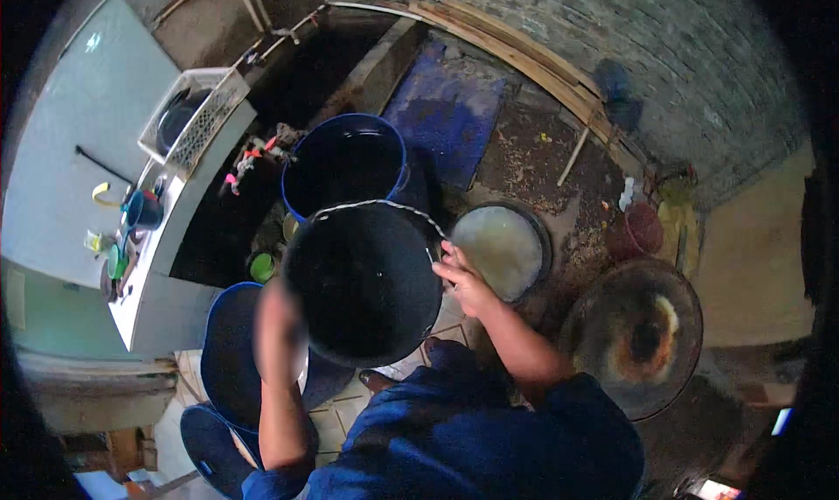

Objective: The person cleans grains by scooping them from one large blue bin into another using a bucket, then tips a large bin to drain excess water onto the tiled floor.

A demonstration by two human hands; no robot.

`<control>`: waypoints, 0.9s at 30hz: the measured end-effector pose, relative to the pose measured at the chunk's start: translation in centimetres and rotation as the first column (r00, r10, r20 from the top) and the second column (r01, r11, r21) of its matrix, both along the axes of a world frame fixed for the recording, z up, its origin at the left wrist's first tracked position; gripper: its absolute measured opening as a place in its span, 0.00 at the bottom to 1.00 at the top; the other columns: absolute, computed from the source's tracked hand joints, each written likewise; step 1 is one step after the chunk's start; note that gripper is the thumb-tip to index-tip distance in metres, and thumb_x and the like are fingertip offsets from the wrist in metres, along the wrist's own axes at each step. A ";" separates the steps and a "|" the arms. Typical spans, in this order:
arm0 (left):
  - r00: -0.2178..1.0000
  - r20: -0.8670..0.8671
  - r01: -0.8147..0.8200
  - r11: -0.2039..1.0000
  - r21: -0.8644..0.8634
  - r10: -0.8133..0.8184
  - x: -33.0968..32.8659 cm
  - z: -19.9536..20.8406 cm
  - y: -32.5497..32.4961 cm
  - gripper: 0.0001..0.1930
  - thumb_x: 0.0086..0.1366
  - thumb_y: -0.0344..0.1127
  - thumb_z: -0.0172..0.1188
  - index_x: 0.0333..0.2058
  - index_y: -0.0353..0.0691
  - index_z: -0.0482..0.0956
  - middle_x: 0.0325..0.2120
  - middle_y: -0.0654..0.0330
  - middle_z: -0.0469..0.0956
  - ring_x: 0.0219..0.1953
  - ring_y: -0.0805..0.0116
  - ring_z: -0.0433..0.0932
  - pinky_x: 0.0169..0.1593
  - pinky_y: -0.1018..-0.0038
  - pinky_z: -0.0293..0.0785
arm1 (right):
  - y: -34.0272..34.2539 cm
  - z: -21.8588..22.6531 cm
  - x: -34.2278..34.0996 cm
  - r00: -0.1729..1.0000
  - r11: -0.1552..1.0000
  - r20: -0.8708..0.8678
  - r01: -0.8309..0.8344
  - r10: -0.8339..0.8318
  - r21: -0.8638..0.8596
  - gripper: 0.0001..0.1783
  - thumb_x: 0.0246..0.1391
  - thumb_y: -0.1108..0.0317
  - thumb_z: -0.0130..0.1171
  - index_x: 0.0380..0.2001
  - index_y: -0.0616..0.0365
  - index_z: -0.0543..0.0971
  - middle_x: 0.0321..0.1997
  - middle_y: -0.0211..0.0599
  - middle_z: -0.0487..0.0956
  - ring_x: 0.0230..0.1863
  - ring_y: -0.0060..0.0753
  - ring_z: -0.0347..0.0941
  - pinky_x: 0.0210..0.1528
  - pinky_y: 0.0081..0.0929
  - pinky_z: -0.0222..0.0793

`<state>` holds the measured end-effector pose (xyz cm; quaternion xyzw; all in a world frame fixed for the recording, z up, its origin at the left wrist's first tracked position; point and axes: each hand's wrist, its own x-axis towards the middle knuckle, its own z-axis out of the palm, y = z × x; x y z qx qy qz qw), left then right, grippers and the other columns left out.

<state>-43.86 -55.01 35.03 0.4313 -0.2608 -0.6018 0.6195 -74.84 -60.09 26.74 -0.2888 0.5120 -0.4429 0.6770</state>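
In front of my body is a black bucket [363, 281], its wide mouth facing up and its inside dark. A twisted pale handle [384, 204] arcs along its far rim. My right hand [463, 281] grips the bucket's right rim, with the fingers over the edge. At the bucket's left side is my left hand [278, 334], its fingers too blurred to make out; whether it grips the rim I cannot tell. A pale curved edge [303, 371] shows beside that hand. Below it stands an open blue-rimmed drum [229, 360].
Another blue-rimmed drum [288, 181] holds dark liquid beyond the bucket. A round tub [544, 238] of cloudy liquid stands to the right, near a large blackened wok [603, 325] and a red basket [638, 229]. Left, a white counter [162, 255] carries a plastic crate [229, 93].
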 end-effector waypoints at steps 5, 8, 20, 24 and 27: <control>0.968 -0.104 -0.235 0.971 -0.052 0.229 8.0 -2.4 6.9 0.11 0.50 0.25 0.60 0.32 0.43 0.69 0.31 0.62 0.77 0.34 0.68 0.77 0.43 0.71 0.75 | -0.3 1.8 8.8 0.939 0.940 0.072 -0.339 0.337 0.025 0.41 0.46 0.63 0.62 0.61 0.54 0.55 0.52 0.39 0.69 0.54 0.33 0.63 0.53 0.34 0.56; 0.892 0.047 -0.450 0.892 0.039 0.449 15.1 -8.2 11.9 0.14 0.50 0.28 0.62 0.36 0.42 0.69 0.31 0.63 0.76 0.34 0.71 0.75 0.41 0.73 0.73 | -0.6 1.1 16.2 0.898 0.895 -0.030 -0.440 0.439 -0.072 0.34 0.46 0.69 0.60 0.56 0.64 0.59 0.48 0.41 0.72 0.48 0.32 0.68 0.50 0.30 0.62; 0.245 0.854 -0.936 -0.118 0.332 0.458 25.5 -29.3 32.0 0.32 0.51 0.48 0.63 0.50 0.39 0.65 0.44 0.47 0.69 0.48 0.53 0.67 0.51 0.60 0.64 | 4.0 -2.9 41.2 0.535 0.539 -0.469 -0.831 0.702 -0.142 0.09 0.47 0.76 0.56 0.34 0.63 0.70 0.34 0.35 0.75 0.34 0.24 0.70 0.41 0.23 0.66; 0.220 0.907 -0.820 -0.435 0.372 0.360 28.3 -32.3 33.2 0.44 0.49 0.50 0.63 0.60 0.38 0.52 0.52 0.41 0.61 0.54 0.45 0.61 0.56 0.57 0.59 | 5.6 -6.2 48.1 0.305 0.389 -0.757 -0.918 0.578 -0.074 0.10 0.45 0.69 0.61 0.28 0.62 0.71 0.28 0.33 0.75 0.30 0.25 0.69 0.36 0.25 0.65; 0.263 0.806 -0.775 -0.382 0.504 0.530 30.1 -34.3 31.7 0.45 0.50 0.49 0.63 0.61 0.38 0.50 0.54 0.38 0.60 0.57 0.43 0.60 0.58 0.58 0.58 | 6.4 -9.6 54.0 0.143 0.321 -0.852 -0.946 0.504 0.031 0.15 0.42 0.62 0.65 0.23 0.63 0.73 0.23 0.33 0.75 0.26 0.26 0.69 0.32 0.29 0.66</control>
